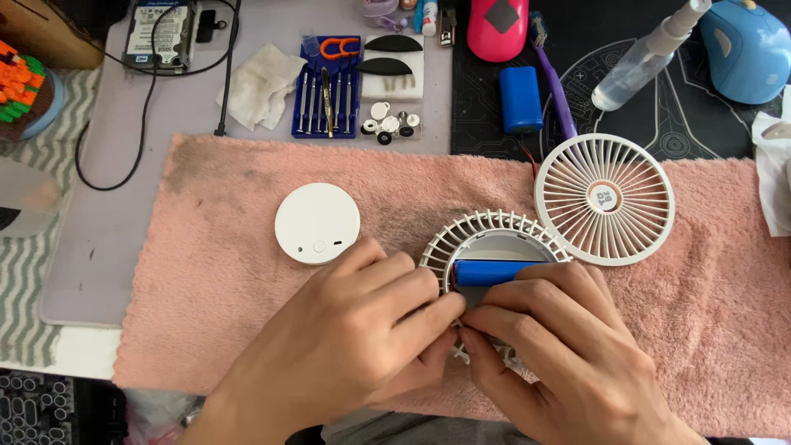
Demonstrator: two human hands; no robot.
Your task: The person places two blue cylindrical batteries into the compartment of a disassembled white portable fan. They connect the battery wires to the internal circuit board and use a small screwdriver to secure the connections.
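Pink fuzzy towel (214,272) spread across tabletop, near edge cut off by frame. White smooth round cover (317,222) left of centre, loose. Left hand (354,338) pinching at lower rim of white ribbed fan housing (486,231), fingertips hidden. Blue cylindrical battery (490,272) seated inside housing. Right hand (560,346) pinching same spot, covering housing's lower half. White slatted fan grille (604,199) toward towel's right far edge.
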